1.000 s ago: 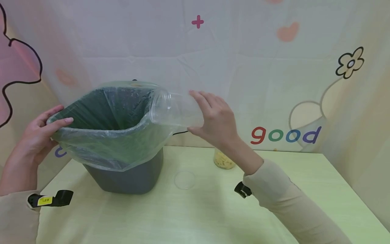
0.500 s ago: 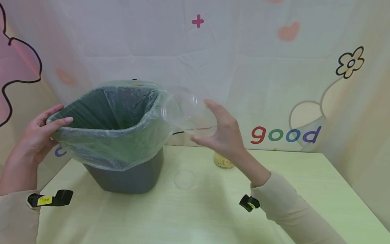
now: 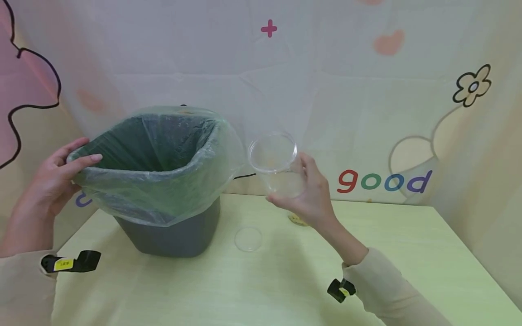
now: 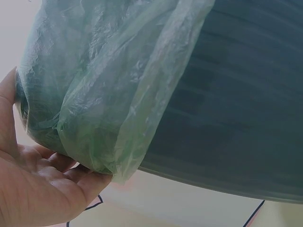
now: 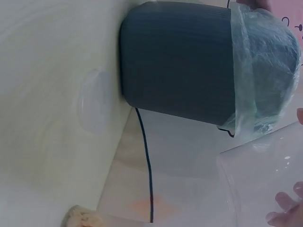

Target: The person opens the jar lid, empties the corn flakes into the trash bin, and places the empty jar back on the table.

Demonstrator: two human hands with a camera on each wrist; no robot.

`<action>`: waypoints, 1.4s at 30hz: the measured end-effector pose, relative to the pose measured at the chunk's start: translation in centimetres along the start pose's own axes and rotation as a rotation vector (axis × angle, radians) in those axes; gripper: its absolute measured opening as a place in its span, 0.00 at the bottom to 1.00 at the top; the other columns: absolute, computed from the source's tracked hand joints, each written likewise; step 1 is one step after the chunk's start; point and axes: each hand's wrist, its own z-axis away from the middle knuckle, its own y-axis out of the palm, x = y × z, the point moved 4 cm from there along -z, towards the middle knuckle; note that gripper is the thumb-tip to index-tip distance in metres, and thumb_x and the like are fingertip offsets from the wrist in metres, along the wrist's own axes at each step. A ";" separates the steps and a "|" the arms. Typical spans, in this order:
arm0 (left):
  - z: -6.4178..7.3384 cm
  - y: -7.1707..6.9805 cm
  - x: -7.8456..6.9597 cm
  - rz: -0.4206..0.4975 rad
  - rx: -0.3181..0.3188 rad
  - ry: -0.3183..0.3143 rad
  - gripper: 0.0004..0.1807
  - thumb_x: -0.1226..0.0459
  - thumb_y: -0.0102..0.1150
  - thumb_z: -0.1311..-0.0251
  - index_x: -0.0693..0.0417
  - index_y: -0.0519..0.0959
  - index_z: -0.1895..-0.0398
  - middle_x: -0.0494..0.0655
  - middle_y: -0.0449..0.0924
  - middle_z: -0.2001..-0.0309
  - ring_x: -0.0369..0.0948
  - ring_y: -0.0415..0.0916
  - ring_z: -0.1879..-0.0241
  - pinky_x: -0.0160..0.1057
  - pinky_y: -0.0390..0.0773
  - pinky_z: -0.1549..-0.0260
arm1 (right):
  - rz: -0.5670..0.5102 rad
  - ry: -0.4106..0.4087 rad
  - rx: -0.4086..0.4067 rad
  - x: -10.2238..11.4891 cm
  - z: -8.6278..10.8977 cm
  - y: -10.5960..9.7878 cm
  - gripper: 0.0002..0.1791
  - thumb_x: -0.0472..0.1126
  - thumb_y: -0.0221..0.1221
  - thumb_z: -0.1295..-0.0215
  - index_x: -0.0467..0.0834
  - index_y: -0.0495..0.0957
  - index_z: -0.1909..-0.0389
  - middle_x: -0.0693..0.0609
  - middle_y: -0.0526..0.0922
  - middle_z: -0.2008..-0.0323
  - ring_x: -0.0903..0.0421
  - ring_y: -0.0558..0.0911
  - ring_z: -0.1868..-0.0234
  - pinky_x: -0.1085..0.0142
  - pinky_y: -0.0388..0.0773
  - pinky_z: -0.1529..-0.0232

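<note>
On the left of the head view stands a dark grey trash bin (image 3: 179, 242), lined with a translucent green bag (image 3: 163, 194) folded over its rim. My left hand (image 3: 46, 185) grips the bagged rim at the left, thumb over the inside edge; the left wrist view shows its fingers (image 4: 94, 182) under the bag's fold. Right of the bin, my right hand (image 3: 311, 197) holds a clear plastic jar (image 3: 281, 183) in the air. Its round mouth is uncovered and tilts toward the head camera; nothing shows inside. A clear round lid (image 3: 248, 239) lies on the table below.
Behind my right wrist, a clear container with pale yellow pieces (image 3: 299, 219) stands on the pale table (image 3: 244, 290), partly hidden by the arm. A printed cloth (image 3: 204, 54) hangs close behind the table. A thin black cord (image 5: 146, 156) runs out beside the bin.
My right hand has drawn the jar right and down, away from the bin's rim, and turned its mouth from the bin toward the head camera. My left hand keeps its grip.
</note>
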 end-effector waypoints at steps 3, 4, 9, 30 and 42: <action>0.0 0.1 0.0 -0.009 0.003 -0.010 0.36 0.61 0.55 0.40 0.35 0.52 0.31 0.40 0.41 0.32 0.28 0.64 0.56 0.38 0.59 0.41 | -0.020 0.073 0.016 -0.6 0.6 0.1 0.47 0.42 0.76 0.69 0.49 0.62 0.44 0.52 0.74 0.50 0.53 0.73 0.52 0.55 0.75 0.61; 0.0 0.1 0.0 -0.009 0.002 -0.014 0.36 0.61 0.55 0.40 0.34 0.52 0.31 0.40 0.41 0.32 0.28 0.64 0.55 0.43 0.52 0.37 | -0.024 0.089 0.019 -0.8 0.7 0.2 0.47 0.42 0.76 0.69 0.49 0.61 0.44 0.52 0.73 0.50 0.53 0.72 0.51 0.55 0.74 0.61; 0.0 0.1 0.0 -0.020 -0.013 -0.015 0.36 0.61 0.55 0.40 0.34 0.52 0.31 0.39 0.41 0.32 0.29 0.63 0.55 0.49 0.41 0.35 | -0.050 0.123 0.028 -1.5 1.5 0.6 0.46 0.39 0.75 0.68 0.47 0.60 0.45 0.51 0.74 0.49 0.54 0.72 0.50 0.56 0.72 0.58; 0.0 0.2 -0.2 -0.020 0.028 -0.019 0.36 0.61 0.54 0.39 0.34 0.50 0.31 0.38 0.33 0.29 0.28 0.62 0.54 0.56 0.32 0.38 | -0.044 0.210 0.093 -5.5 4.2 1.7 0.44 0.42 0.76 0.68 0.43 0.61 0.49 0.46 0.75 0.51 0.50 0.72 0.47 0.47 0.70 0.49; 0.2 0.2 -0.2 -0.014 0.023 -0.022 0.36 0.61 0.53 0.39 0.33 0.51 0.31 0.38 0.32 0.29 0.28 0.61 0.54 0.55 0.32 0.37 | -0.086 0.326 0.137 -7.9 4.8 2.7 0.47 0.42 0.75 0.66 0.44 0.59 0.44 0.43 0.72 0.46 0.45 0.70 0.42 0.47 0.67 0.47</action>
